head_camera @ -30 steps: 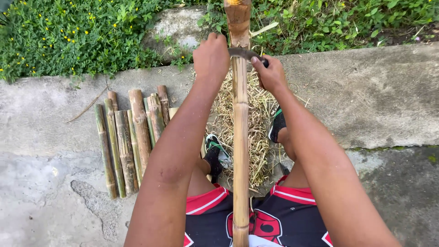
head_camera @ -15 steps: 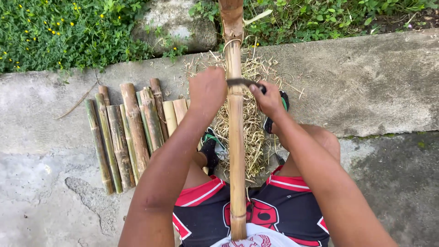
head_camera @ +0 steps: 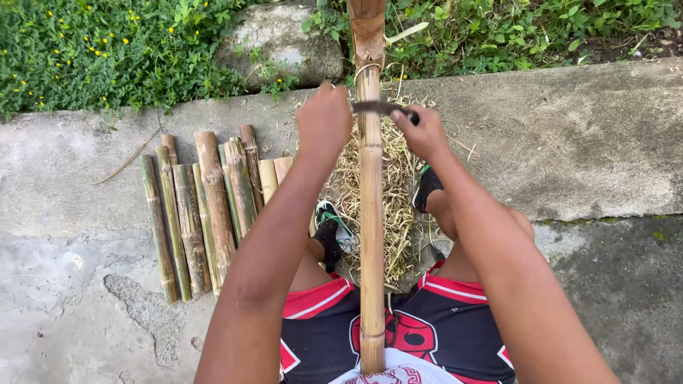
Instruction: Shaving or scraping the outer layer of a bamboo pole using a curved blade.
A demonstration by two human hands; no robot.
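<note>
A long bamboo pole (head_camera: 371, 213) lies lengthwise between the person's knees, its near end against the belly and its far end resting toward the grass (head_camera: 85, 50). A dark blade (head_camera: 377, 107) lies across it. The left hand (head_camera: 324, 121) is clenched on one end of the blade, the right hand (head_camera: 422, 133) on the other. Compared with one second ago, the blade sits nearer to the body, so a scraping stroke seems in progress. Pale shavings (head_camera: 398, 192) lie below; cut bamboo pieces (head_camera: 203, 206) lie on the concrete (head_camera: 569, 142) to the left.

Bamboo pole (head_camera: 371, 213) top cut off by frame edge; blade (head_camera: 376, 107) ends hidden under both hands' fingers (head_camera: 324, 121).
</note>
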